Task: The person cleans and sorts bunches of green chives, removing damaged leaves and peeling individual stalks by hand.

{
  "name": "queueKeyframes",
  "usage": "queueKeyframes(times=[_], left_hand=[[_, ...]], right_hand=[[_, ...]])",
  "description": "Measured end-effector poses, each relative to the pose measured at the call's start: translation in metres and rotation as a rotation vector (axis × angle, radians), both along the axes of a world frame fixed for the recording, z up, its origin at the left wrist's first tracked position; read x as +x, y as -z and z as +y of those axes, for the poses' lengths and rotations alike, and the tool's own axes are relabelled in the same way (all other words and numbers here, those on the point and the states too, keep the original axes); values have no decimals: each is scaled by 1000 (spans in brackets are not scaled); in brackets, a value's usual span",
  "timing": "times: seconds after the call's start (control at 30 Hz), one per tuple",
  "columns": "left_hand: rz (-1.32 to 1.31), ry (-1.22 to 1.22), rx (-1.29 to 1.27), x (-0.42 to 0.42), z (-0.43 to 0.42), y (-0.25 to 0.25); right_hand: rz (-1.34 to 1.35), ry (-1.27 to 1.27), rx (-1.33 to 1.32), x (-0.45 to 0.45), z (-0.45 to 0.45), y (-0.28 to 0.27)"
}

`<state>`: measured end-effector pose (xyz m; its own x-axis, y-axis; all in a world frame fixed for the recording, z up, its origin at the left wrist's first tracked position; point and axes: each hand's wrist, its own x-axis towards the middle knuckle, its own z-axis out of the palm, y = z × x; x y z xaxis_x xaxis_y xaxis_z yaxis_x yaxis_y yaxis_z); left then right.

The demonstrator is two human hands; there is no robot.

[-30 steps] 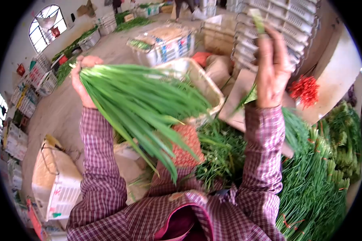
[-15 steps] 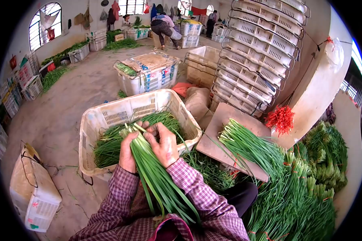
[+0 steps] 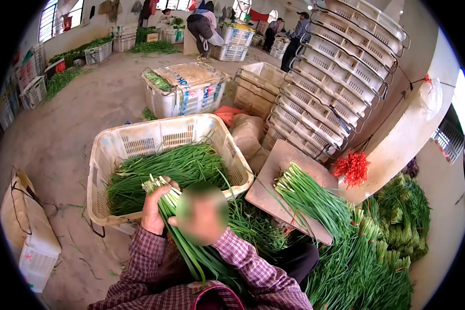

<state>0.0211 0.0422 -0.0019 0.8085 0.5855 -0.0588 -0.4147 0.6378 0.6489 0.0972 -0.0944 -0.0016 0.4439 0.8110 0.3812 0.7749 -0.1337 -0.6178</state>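
Note:
My left hand (image 3: 154, 209) is wrapped round a bunch of long green leafy stalks (image 3: 185, 253) near its pale ends. A blurred patch covers most of my right hand (image 3: 202, 213), which is at the bunch just right of my left hand; its fingers cannot be made out. The leaves hang down toward my lap. Behind my hands, a white plastic crate (image 3: 101, 178) holds loose green stalks (image 3: 165, 168). To the right, another bunch (image 3: 310, 196) lies on a brown board (image 3: 281, 155).
Tied green bunches (image 3: 356, 263) are piled at the lower right. A tall stack of white crates (image 3: 336, 72) stands behind the board, near hanging red ties (image 3: 352, 169). A lidded crate (image 3: 183, 93) and several people, one bending (image 3: 201, 28), are farther back.
The bunch was swung out to the left in my left hand, then came down in front of me, where both hands met. Lately both hands have moved slightly left and lower in view.

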Motion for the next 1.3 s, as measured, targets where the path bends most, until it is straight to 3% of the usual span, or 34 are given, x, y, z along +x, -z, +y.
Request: queueKeyframes(times=[0.07, 0.1, 0.13, 0.27, 0.37, 0.53, 0.63, 0.7, 0.77, 0.83, 0.87, 0.93, 1.03, 1.1, 1.2, 1.3], left_hand=[[10, 7, 47, 0, 2, 3], [-32, 71, 85, -3, 2, 1], [-74, 134, 124, -4, 2, 0], [-229, 230, 158, -3, 5, 23], [-128, 215, 7, -3, 2, 28], [-18, 35, -120, 1, -1, 6], [-120, -74, 135, 6, 18, -29], [-157, -76, 417, 3, 47, -40], [-164, -216, 510, 1, 58, -68], [-280, -244, 443, 4, 93, -64], [-262, -241, 452, 5, 103, -64], [-452, -186, 197, 5, 122, -60], [-443, -222, 226, 7, 134, -51], [-546, -228, 139, 15, 145, -41], [-439, -288, 179, 18, 143, -32], [-370, -282, 144, 20, 131, -33]], right_hand=[[-26, 13, -95, 4, 1, 12], [-24, 18, 86, 3, 6, 27], [-25, 16, 84, 6, 6, 39], [-209, 90, 84, 3, 9, 31], [-252, 100, 142, -4, 7, 15], [142, -58, -156, 4, 8, 15], [152, -214, -154, 17, -4, -12], [-27, -198, -121, 28, -23, -20], [-31, -178, -64, 52, -42, 7], [76, -226, 25, 81, -72, 43], [67, -183, 5, 84, -90, 38], [86, -41, -79, 79, -125, 17], [-123, 275, -182, 90, -177, 33], [-63, 389, -209, 102, -205, 39], [-43, 562, -294, 104, -230, 37], [-80, 686, -140, 91, -226, 21]])
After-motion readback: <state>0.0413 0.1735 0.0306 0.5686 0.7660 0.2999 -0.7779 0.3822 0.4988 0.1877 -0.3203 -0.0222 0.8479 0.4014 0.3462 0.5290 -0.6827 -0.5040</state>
